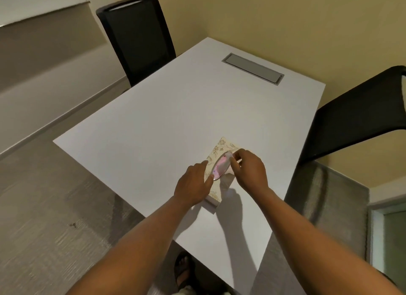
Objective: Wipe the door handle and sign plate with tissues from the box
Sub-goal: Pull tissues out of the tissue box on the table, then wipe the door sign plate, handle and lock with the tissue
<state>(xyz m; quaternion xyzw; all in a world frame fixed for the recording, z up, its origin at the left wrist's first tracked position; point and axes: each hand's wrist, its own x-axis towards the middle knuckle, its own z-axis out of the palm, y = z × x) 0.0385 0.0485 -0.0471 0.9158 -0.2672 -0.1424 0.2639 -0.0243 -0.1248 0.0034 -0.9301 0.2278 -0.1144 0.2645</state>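
A cream tissue box (223, 146) with a floral pattern lies on the white table (164, 123), near its front right part. Its oval top opening (220, 166) shows pinkish film and tissue. My left hand (194, 185) rests flat on the box's left side, holding it down. My right hand (249, 170) is at the right rim of the opening, with thumb and fingers pinched on a bit of white tissue (229, 155). The door handle and sign plate are not in view.
A black chair (136, 39) stands at the table's far left, another black chair (351, 119) at its right side. A grey cable hatch (252, 68) is set into the far tabletop. Yellow walls meet behind. My sandalled foot (184, 270) shows under the table's edge.
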